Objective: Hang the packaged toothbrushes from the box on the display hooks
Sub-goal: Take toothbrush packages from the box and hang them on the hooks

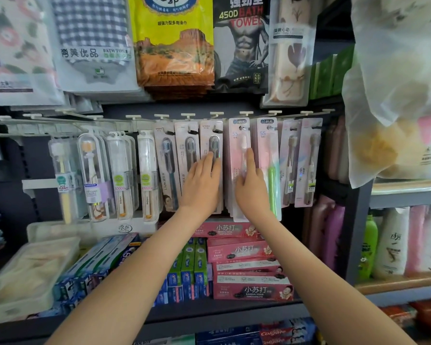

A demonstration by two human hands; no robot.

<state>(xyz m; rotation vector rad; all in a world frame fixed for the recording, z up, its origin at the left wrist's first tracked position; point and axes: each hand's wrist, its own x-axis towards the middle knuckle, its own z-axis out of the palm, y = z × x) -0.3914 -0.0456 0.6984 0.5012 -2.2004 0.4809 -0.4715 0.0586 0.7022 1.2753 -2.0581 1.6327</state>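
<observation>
Pink toothbrush packs [237, 145] hang on the display hooks [245, 113], the right hand [250, 188] pressing flat on them with straight fingers. The left hand [202, 185] lies flat on the grey packs [210, 135] beside, gripping nothing. Toothpaste boxes [244, 252] sit below.

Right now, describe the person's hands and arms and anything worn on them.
Left hand and right hand are bare: no gloves, rings, watch or bracelet show. Left forearm and right forearm are bare too, with no sleeve in view.
</observation>
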